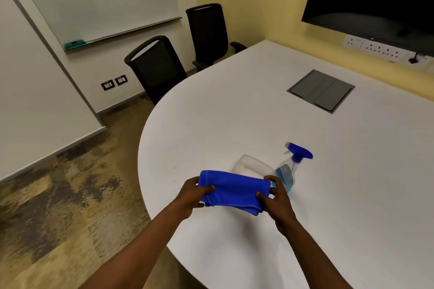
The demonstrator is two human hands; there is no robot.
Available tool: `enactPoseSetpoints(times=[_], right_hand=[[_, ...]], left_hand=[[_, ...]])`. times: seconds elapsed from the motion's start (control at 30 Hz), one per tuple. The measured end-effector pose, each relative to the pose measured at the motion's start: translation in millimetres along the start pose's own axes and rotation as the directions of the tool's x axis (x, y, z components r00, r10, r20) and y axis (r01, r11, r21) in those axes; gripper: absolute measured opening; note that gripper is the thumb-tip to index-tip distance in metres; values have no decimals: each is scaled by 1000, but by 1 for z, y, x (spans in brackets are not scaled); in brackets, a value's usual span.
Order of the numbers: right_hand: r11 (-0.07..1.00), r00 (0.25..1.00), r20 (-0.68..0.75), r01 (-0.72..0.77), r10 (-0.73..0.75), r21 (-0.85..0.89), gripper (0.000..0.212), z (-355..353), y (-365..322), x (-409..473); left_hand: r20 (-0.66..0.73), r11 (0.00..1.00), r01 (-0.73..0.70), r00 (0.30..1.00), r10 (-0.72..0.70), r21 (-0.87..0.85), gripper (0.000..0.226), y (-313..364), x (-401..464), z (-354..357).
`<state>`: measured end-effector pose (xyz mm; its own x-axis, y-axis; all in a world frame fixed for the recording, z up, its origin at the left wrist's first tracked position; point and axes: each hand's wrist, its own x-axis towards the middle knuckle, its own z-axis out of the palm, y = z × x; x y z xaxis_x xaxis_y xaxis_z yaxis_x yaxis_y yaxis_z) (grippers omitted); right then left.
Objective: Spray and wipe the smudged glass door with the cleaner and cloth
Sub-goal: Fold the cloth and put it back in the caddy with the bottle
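Both hands' fingers (207, 189) pinched shut on folded blue microfibre cloth (234, 191); keep fold tight, w/ clear blue-triggered spray bottle (290, 171) just beyond right fingers

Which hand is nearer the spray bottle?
Right. The right hand grips the blue cloth's end just beside the spray bottle; the left hand holds the cloth's far end, farther away.

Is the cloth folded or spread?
Folded: the blue cloth shows doubled layers, pinched at its ends by the left hand and right hand.
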<state>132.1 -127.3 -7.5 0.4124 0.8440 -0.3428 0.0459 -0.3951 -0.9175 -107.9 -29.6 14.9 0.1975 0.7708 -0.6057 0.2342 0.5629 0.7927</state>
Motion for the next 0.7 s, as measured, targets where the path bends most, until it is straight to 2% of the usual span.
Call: enactPoseSetpoints(times=[0.13,0.23,0.33,0.4,0.5,0.57,0.63,0.7], right_hand=[[995,984,-160,68,-78,-68,49,-2,-5,7],[989,965,-226,119,-135,-87,37,-3,-6,22],[981,952,-259,131,-165,-146,28,-4,0,41],[971,941,-282,135,-187,-196,23,-4,8,55],[947,939,-269,132,-214,-294,26,-1,24,73],[930,947,-244,117,-210,-350,31,1,36,84],[904,959,-186,124,-215,-408,38,2,45,90],[880,972,-105,143,-212,-453,41,3,51,94]], left_hand=[[-55,980,-132,988,141,151,61,20,20,33],[-35,936,-218,971,236,278,74,39,36,60],[0,860,-289,948,318,421,97,50,53,80],[39,768,-340,924,381,542,102,50,67,91],[128,619,-387,898,421,683,83,42,85,105],[182,531,-386,900,396,755,67,35,97,117],[200,489,-380,903,381,785,47,29,104,128],[168,515,-365,906,388,775,35,27,105,139]])
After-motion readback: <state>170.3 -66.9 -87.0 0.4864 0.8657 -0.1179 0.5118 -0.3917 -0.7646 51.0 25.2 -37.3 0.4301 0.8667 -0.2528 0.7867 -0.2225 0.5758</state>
